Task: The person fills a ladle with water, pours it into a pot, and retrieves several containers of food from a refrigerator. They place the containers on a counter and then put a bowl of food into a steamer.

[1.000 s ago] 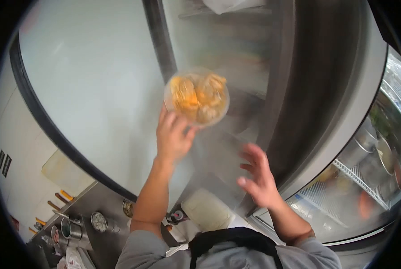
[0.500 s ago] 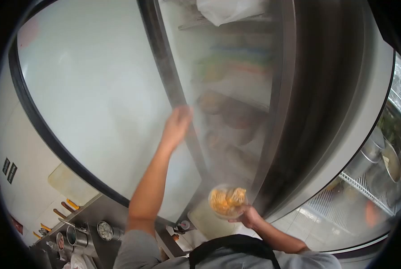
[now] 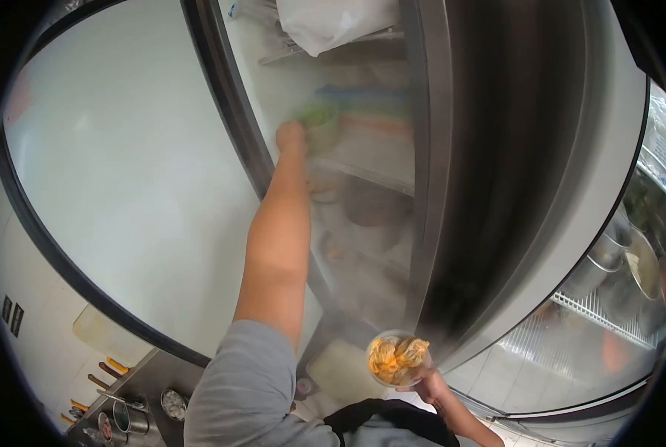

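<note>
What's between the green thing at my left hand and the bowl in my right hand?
Between the green thing and the bowl, the head view shows a shelf edge, then a dark rounded shape, too blurred to name.

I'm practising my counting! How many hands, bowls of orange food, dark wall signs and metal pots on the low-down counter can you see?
Hands: 2 (left hand, right hand)
Bowl of orange food: 1
Dark wall signs: 2 (upper sign, lower sign)
Metal pots: 3 (pot of white pieces, middle pot, end pot)
Total: 8
</note>
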Motion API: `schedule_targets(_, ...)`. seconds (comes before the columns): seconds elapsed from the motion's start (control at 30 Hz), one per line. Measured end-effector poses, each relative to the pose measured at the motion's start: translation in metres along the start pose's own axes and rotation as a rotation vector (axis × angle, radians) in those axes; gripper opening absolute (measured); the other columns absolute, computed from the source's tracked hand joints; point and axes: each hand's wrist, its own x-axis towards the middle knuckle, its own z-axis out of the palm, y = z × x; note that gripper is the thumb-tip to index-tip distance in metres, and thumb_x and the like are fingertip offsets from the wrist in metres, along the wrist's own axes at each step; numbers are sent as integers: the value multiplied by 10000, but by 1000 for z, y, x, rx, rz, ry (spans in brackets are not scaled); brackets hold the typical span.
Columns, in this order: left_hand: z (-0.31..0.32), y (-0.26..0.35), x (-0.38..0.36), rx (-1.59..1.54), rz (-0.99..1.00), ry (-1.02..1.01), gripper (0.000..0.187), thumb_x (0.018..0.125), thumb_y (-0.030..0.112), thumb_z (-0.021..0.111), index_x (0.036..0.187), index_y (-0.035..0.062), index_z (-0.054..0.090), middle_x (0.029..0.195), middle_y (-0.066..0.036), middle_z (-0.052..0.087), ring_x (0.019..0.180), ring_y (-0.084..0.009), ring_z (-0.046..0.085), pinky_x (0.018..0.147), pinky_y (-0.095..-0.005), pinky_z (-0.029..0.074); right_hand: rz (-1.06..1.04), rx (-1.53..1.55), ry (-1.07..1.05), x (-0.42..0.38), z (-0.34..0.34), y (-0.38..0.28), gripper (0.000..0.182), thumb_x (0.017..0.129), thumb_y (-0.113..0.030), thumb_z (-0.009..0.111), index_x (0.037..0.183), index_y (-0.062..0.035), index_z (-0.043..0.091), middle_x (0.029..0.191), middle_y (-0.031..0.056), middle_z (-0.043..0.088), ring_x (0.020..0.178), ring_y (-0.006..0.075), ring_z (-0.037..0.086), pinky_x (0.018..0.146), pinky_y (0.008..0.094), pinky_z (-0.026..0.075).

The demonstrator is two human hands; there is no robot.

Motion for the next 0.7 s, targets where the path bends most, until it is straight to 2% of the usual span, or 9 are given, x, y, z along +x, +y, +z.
schedule_targets(0.03,-10,9,-24,-136,-7,40,423,849,115,458,1256,22,526,1130,-133,612,983,-290,616,760,-381,508,7,21,-46,9,-10,6,831,684,-35,503,1446,-179,204,1365,179,399,1174,413,484,794,603,522)
schedule_targets(0.1,-27,29,-82,-894,-108,139,449,845,71,418,1284,40,510,1156,-127,593,996,-299,606,761,-402,513,7,-1,-62,14,-13,9,854,690,-93,526,1455,-211,166,1393,175,371,1201,414,460,772,610,521)
schedule_targets(0.13,-45,37,-113,-1052,-109,168,466,844,48,398,1298,50,502,1169,-124,584,1002,-304,601,762,-413,516,-6,-12,-84,18,-9,3,857,694,-97,529,1458,-214,159,1399,172,367,1208,414,454,776,616,517)
schedule_targets(0.2,-80,41,-174,-919,-146,158,451,911,111,391,1359,85,432,1299,-178,478,1193,-402,487,848,-653,465,-4,-2,-92,26,-13,7,865,701,-105,533,1465,-220,146,1411,164,360,1221,416,442,785,628,508)
schedule_targets(0.33,-126,-27,-284,-1002,-238,-7,511,880,95,371,1387,34,403,1378,-181,432,1263,-352,436,994,-518,431,51,92,-84,81,-21,33,705,810,-159,548,1438,-150,227,1365,145,411,1245,354,433,915,639,423)
schedule_targets(0.43,-136,-94,-352,-1027,-361,-129,554,837,71,408,1384,-17,398,1414,-177,415,1282,-295,430,1068,-377,364,55,5,-130,88,62,2,654,842,-198,550,1421,-137,252,1335,144,440,1249,337,434,953,610,403)
schedule_targets(0.5,-125,-138,-402,-790,-271,-191,537,823,59,440,1354,-15,449,1386,-170,460,1273,-269,440,1074,-365,328,75,-44,-160,103,84,10,644,854,-226,542,1423,-131,254,1331,140,448,1256,338,426,964,603,395)
schedule_targets(0.57,-85,-137,-455,-501,-225,-305,516,812,43,463,1323,-22,488,1356,-149,501,1272,-250,439,1077,-350,307,70,-20,-194,107,54,13,636,869,-269,526,1428,-126,259,1334,135,451,1266,336,416,980,602,380)
schedule_targets(0.7,-105,-127,-481,-478,-400,-444,466,832,50,472,1294,18,529,1321,-133,525,1227,-219,461,1038,-329,336,140,33,-317,119,56,42,674,833,-295,494,1441,-113,269,1366,142,427,1278,330,404,1026,598,329)
